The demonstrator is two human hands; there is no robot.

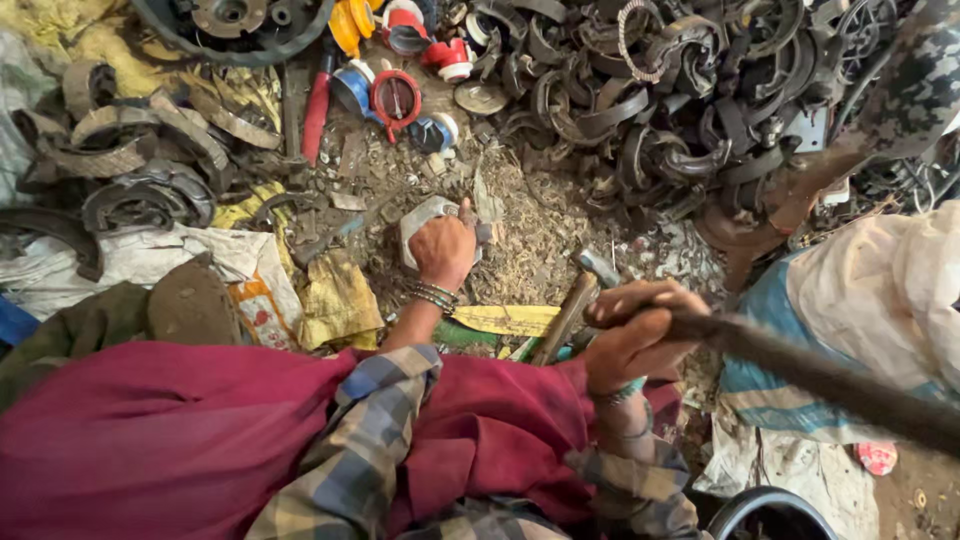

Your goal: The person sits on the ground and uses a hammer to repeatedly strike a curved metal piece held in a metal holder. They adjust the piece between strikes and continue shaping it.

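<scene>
Head view: a grey curved metal piece [425,225] is pressed to the littered dirt ground [540,235] by the closed left hand [443,250]; a dark rod [820,375] is clenched in the right hand [635,335], with a hammer [575,300] between and a scrap heap [640,100] beyond.

A scrap-metal workshop floor: heaps of worn brake shoes [640,110], metal shavings [540,240] and a hammer [575,300].
</scene>
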